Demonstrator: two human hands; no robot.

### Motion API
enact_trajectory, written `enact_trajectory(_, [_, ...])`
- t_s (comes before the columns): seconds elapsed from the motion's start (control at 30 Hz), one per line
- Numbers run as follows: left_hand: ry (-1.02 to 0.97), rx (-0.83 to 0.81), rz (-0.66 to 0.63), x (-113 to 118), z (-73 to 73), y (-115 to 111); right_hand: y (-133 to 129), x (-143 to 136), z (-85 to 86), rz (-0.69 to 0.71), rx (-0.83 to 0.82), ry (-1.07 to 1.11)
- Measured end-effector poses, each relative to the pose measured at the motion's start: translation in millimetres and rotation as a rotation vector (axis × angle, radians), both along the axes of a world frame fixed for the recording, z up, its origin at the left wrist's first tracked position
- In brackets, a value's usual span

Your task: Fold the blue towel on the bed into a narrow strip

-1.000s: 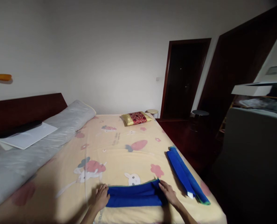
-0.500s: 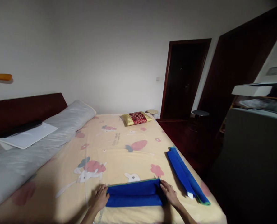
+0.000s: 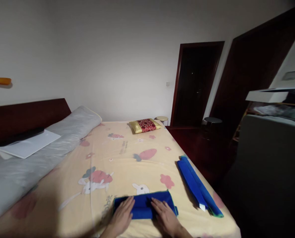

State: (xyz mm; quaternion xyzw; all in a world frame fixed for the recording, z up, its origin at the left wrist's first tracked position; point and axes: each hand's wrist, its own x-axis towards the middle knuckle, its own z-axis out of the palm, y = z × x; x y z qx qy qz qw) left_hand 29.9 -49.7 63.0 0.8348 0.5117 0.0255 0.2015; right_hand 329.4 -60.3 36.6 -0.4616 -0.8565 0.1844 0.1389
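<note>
I am pressing both palms flat on a folded blue towel (image 3: 144, 205) lying at the near edge of the bed (image 3: 127, 158), over a cream sheet printed with rabbits and strawberries. My left hand (image 3: 122, 216) is covering the towel's left half, my right hand (image 3: 165, 216) is lying on its right half, and the two are sitting close together near the middle. The fingers of both hands are spreading out straight and resting on the cloth rather than closing around anything, so neither hand is gripping it. By my reading, this is the smoothing step of a fold, flattening the bundle so that its layers sit even. As I judge it, the next move is calling for steady, level pressure outward toward the ends, taking care not to drag the top layer out of line with its green-trimmed edge. A second blue towel (image 3: 198, 186), folded long and narrow, is lying apart to the right, near the side of the bed. A red and gold pillow (image 3: 145, 125) is sitting at the far corner.
</note>
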Motion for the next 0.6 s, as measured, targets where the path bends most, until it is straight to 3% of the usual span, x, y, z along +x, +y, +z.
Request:
enact_trajectory(0.1, [-0.026, -0.172, -0.248, 29, -20.4, -14, -10, -20, -7.4, 0.193, -0.010, 0.009])
enact_trajectory(0.17, [-0.008, -0.258, -0.307, 37, -29.8, -18, -14, -23, -14.2, 0.253, 0.013, 0.000])
enact_trajectory(0.27, [0.027, -0.250, -0.255, 28, -30.4, -16, -13, -14, -19.8, 0.264, 0.062, -0.033])
enact_trajectory(0.37, [0.019, -0.172, -0.145, 7, -19.2, -11, -10, 5, -21.0, 0.226, 0.106, -0.057])
enact_trajectory(0.5, [0.009, -0.137, -0.033, -12, -5.8, -9, -4, 29, -27.4, 0.094, 0.150, -0.029])
enact_trajectory(0.6, [0.051, -0.136, 0.014, -14, -5.0, -9, 1, 44, -35.1, -0.013, 0.107, -0.046])
